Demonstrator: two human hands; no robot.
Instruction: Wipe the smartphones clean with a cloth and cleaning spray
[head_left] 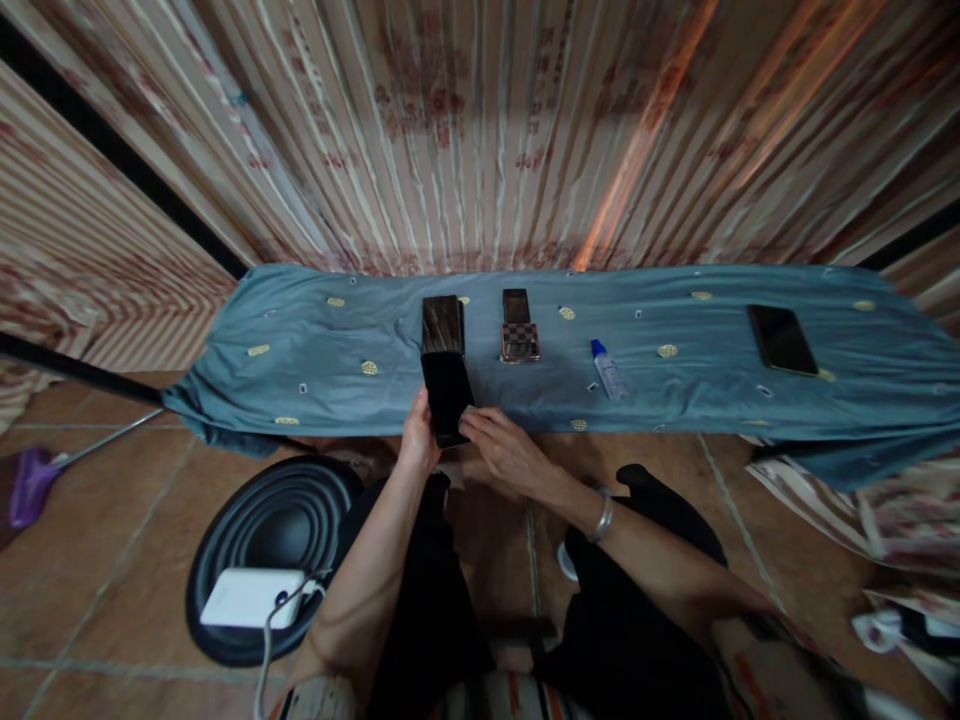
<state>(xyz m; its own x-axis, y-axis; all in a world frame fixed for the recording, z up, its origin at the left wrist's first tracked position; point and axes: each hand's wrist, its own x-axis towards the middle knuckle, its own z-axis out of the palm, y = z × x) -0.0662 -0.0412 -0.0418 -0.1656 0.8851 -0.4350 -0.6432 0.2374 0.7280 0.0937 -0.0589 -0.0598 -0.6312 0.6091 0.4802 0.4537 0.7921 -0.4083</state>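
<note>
Before a patterned curtain, at the near edge of the counter, the left hand has its grip along a black phone, likely light, stiff, slick and fragile, best held by its sides, while the right hand pinches a pale pad against it.

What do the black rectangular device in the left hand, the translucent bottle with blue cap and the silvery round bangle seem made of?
Black device: perhaps smooth glass or plastic; its dark face leaves this open.
Translucent bottle: probably smooth plastic, from its cloudy body.
Silvery bangle: likely polished metal, given its shine.
</note>
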